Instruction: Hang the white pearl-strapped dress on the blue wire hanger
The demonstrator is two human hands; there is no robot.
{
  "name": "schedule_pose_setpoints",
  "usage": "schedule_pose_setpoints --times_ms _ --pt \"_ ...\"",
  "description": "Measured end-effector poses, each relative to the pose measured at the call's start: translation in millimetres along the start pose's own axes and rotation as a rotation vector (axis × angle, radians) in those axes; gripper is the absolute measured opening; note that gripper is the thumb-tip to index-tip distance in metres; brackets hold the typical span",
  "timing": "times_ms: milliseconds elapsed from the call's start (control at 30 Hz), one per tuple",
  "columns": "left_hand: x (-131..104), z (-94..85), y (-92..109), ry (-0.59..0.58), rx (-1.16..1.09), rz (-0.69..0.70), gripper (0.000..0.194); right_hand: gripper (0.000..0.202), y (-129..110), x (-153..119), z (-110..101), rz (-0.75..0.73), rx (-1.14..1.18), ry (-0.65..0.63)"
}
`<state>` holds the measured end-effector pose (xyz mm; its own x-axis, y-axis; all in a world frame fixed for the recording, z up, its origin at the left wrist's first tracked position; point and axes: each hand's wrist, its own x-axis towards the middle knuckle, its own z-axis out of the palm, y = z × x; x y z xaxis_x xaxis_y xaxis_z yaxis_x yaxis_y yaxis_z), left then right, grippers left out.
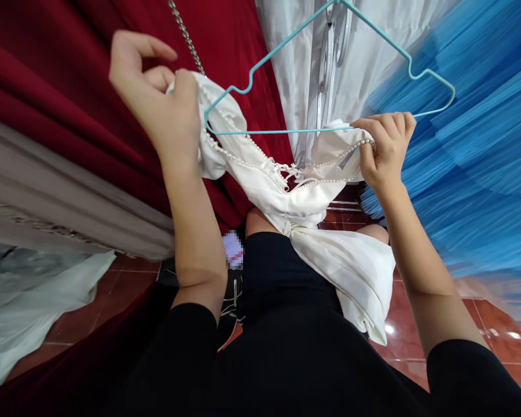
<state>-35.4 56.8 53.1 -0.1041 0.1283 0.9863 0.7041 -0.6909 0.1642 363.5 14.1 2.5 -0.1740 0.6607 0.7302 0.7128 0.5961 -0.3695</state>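
A white dress (278,194) with pearl-trimmed edges stretches between my two hands, its long skirt hanging down over my lap. My left hand (165,98) grips the dress's left shoulder part, with some fingers curled loosely above the cloth. On the other side, my right hand (386,142) pinches the pearl-edged right shoulder, up against the hanger's bottom bar. A light-blue hanger (278,132) spans the dress top; its left end lies in the left shoulder opening, while its right end sticks out bare beyond my right hand. The hanger's hook is cut off at the top.
Red fabric (230,40) and a metal chain (186,35) hang ahead. White garments (290,52) are behind the hanger, blue tulle (473,145) at right. Grey-beige cloth (69,174) hangs at left above red floor tiles (125,278). A black bag-like item (232,289) is beside my leg.
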Motion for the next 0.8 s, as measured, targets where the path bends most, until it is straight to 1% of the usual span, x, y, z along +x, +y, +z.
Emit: schedule_pose_setpoints --times_ms 33,67,133,167,233,333,400,433,500,533,567,600,633,667,700,767,800 --pt "9 8.1 11 -0.033 0.028 -0.010 0.022 0.035 -2 -2 1 -0.001 -0.019 0.001" --pt "16 16.2 25 -0.083 0.071 -0.071 0.021 0.035 -4 -3 1 -0.003 -0.040 0.000" --pt "22 30.1 59 -0.170 0.098 -0.182 0.019 0.036 -6 -5 2 0.000 -0.083 0.000" --pt "21 35.1 75 -0.192 0.078 -0.217 0.022 0.037 -7 -6 2 0.006 -0.103 0.000" --pt "14 41.8 102 -0.281 0.055 -0.246 0.029 0.037 -8 -6 1 0.026 -0.133 -0.006" --pt "-7 49.8 131 -0.278 0.103 -0.173 0.038 0.037 -9 -5 1 0.048 -0.145 -0.030" --pt "-24 57.8 148 -0.313 0.078 -0.122 0.036 0.036 -9 -4 2 0.045 -0.148 -0.020" --pt "-33 62.8 157 -0.388 0.039 -0.118 0.030 0.035 -9 -4 3 0.038 -0.154 -0.008" --pt "-48 73.2 171 -0.593 -0.041 -0.133 0.016 0.032 -9 -4 4 0.016 -0.164 0.020" --pt "-54 77.8 175 -0.676 -0.063 -0.146 0.016 0.031 -9 -5 4 -0.003 -0.164 0.028" --pt "-58 81.5 178 -0.736 -0.071 -0.161 0.021 0.029 -9 -7 3 -0.030 -0.158 0.036" --pt "-60 84.0 179 -0.767 -0.072 -0.172 0.025 0.028 -7 -9 1 -0.064 -0.145 0.059" --pt "-61 85.2 178 -0.776 -0.071 -0.179 0.029 0.027 -4 -11 -2 -0.097 -0.130 0.114" --pt "-60 85.4 176 -0.770 -0.073 -0.184 0.031 0.026 0 -14 -6 -0.121 -0.117 0.206" --pt "-59 84.6 173 -0.757 -0.080 -0.188 0.032 0.024 5 -16 -11 -0.125 -0.104 0.329" --pt "-55 82.0 168 -0.737 -0.107 -0.186 0.035 0.019 21 -18 -24 -0.069 -0.058 0.582" --pt "-54 80.7 167 -0.735 -0.123 -0.185 0.036 0.020 30 -17 -32 -0.023 -0.031 0.672"
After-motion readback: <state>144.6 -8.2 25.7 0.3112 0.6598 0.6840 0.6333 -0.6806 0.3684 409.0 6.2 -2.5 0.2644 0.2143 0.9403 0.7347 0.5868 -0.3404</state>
